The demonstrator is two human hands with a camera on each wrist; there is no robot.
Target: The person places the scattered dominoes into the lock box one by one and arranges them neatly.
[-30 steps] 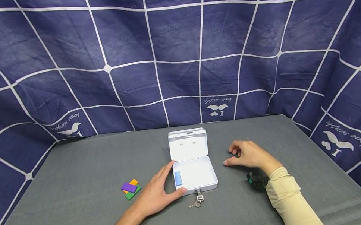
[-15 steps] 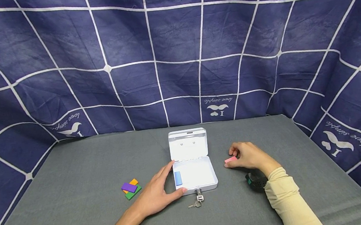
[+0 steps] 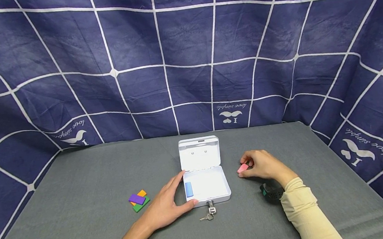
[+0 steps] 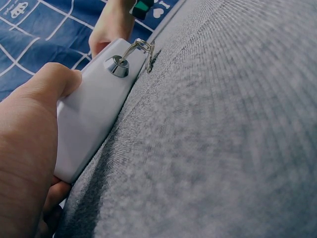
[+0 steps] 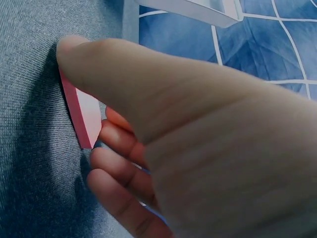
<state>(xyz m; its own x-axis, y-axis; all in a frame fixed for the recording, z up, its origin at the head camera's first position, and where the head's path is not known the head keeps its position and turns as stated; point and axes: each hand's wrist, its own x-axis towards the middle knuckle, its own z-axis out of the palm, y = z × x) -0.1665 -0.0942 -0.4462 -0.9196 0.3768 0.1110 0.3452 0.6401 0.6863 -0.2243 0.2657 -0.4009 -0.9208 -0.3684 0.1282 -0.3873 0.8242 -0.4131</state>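
A white metal cash box (image 3: 208, 183) stands with its lid (image 3: 200, 154) raised, a blue block (image 3: 189, 189) lying inside at the left. My left hand (image 3: 167, 204) grips the box's left side, thumb at the front edge and fingers toward the back. In the left wrist view, a lock (image 4: 118, 66) with keys (image 4: 148, 52) hanging from it shows on the front wall. Right of the box, my right hand (image 3: 263, 165) pinches a pink block (image 3: 243, 168) between thumb and fingers, low over the cloth. The right wrist view shows this pink block (image 5: 83, 116) tilted on its edge.
Left of my left hand, a purple block (image 3: 137, 199) overlaps an orange block (image 3: 143, 192) and a green block (image 3: 141, 205). Grey cloth (image 3: 91, 211) covers the table. Behind it hangs a blue curtain (image 3: 187, 84) with white lines.
The pink block, hardly visible a second ago, came into sight at my right fingertips and has turned within them. My right hand shifted very slightly left. The left hand and box stayed still.
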